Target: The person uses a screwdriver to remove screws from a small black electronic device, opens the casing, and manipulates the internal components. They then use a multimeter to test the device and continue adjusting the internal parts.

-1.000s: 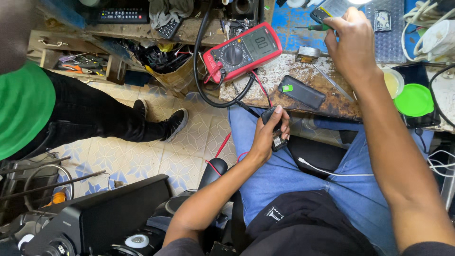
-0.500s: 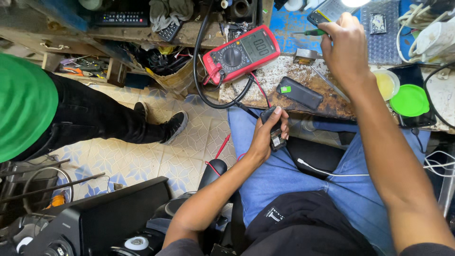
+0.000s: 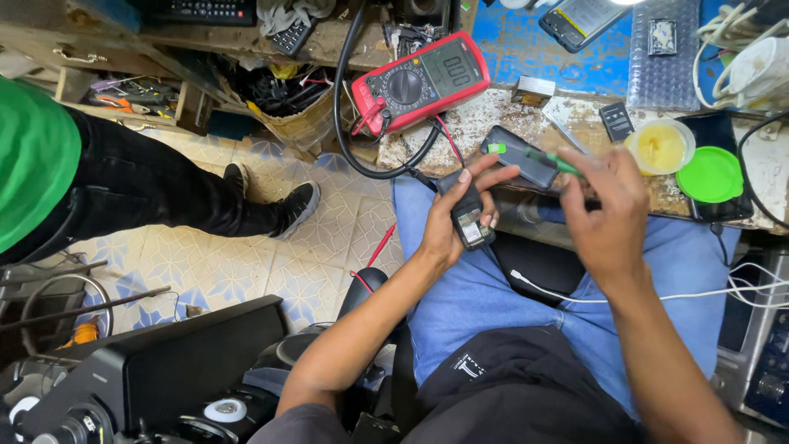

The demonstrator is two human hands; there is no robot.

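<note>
Both hands are now held together over the lap, whereas half a second ago the right hand was stretched up to a phone at the bench's far edge. Gripped in the left hand (image 3: 450, 226) is a small dark mobile phone (image 3: 470, 220) with its back removed, thumb and fingers closed round it just below the bench edge. Pinched in the closed fingers of the right hand (image 3: 606, 215) is a green-handled screwdriver (image 3: 549, 160), brought down since then, its tip directed leftward near the small phone.

At far left, another person's green shirt (image 3: 33, 156) and black trouser leg (image 3: 156, 185) are seen, with a black shoe (image 3: 294, 207) on the patterned tile floor (image 3: 246, 263). On the worn workbench (image 3: 460, 140) lies a red multimeter (image 3: 419, 80), its black lead (image 3: 349, 131) looping down toward the left hand. A dark phone (image 3: 516, 152) lies on the bench just behind the screwdriver. Further right stand a tub of yellow paste (image 3: 660, 145) and its green lid (image 3: 712, 174). A white cable (image 3: 567, 294) crosses the blue jeans (image 3: 468, 304).
</note>
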